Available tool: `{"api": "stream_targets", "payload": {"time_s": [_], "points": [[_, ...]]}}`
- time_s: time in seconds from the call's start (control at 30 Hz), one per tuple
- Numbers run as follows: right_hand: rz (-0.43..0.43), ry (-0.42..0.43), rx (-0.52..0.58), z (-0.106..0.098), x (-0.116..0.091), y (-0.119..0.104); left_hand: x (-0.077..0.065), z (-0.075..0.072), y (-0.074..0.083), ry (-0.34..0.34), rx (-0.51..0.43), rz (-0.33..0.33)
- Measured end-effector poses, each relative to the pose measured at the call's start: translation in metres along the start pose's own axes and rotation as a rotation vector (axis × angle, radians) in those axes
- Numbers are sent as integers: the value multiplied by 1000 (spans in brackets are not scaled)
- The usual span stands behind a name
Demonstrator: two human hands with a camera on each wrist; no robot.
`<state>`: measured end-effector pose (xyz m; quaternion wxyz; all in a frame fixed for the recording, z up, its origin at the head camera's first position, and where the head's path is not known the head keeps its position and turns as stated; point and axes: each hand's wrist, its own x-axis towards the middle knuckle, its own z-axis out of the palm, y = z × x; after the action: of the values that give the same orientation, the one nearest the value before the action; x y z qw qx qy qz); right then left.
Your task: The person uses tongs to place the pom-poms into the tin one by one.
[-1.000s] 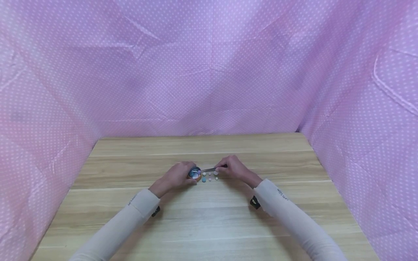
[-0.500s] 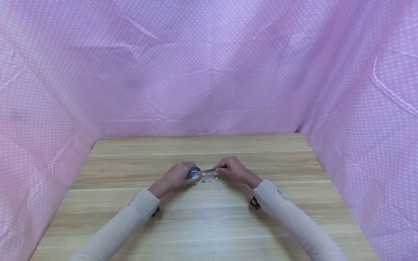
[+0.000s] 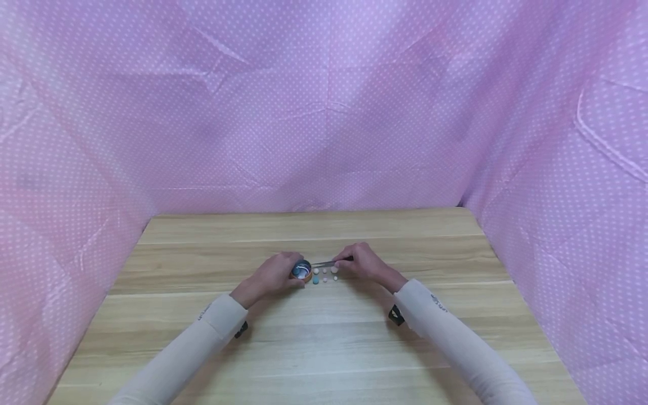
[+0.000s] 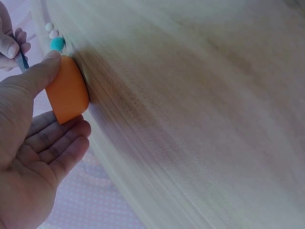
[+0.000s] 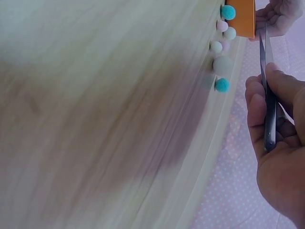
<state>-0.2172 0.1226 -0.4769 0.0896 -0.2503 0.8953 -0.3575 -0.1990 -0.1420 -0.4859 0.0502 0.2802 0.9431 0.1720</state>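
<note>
My left hand (image 3: 277,272) grips a small round orange container (image 4: 71,90) between thumb and fingers, low on the table. Its shiny inside shows in the head view, with a blue-green ball (image 3: 296,271) at the left. My right hand (image 3: 360,260) pinches metal tweezers (image 5: 269,114) with thumb and fingers. The tweezers' two tips stand slightly apart near the container's right rim, and I see nothing between them. Beside the container lie several small pom-poms: a teal one (image 5: 228,12), a pink one (image 5: 222,26), a larger whitish one (image 5: 222,66) and another teal one (image 5: 222,85).
A wood-grain table (image 3: 314,349) stretches around both hands. Pink dotted cloth (image 3: 324,112) hangs behind it and along both sides. A black strap piece (image 3: 395,315) shows under the right sleeve.
A purple pom-pom was at the tweezers' tips over the container's right rim; it no longer shows there. The tips have parted and drawn slightly right. The left hand keeps its hold.
</note>
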Motion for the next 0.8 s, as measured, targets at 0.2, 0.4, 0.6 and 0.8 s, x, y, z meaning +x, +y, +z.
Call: {"api": "stream_targets", "payload": {"time_s": [0.2, 0.4, 0.6, 0.8], "points": [[3, 1, -11, -2, -1, 2, 1, 0, 1, -6, 4, -4], [-12, 6, -1, -3, -2, 6, 0, 0, 1, -6, -8, -5], [-10, 7, -6, -3, -1, 7, 0, -1, 1, -6, -4, -5], [22, 33, -5, -4, -3, 8, 0, 0, 1, -7, 1, -8]]}}
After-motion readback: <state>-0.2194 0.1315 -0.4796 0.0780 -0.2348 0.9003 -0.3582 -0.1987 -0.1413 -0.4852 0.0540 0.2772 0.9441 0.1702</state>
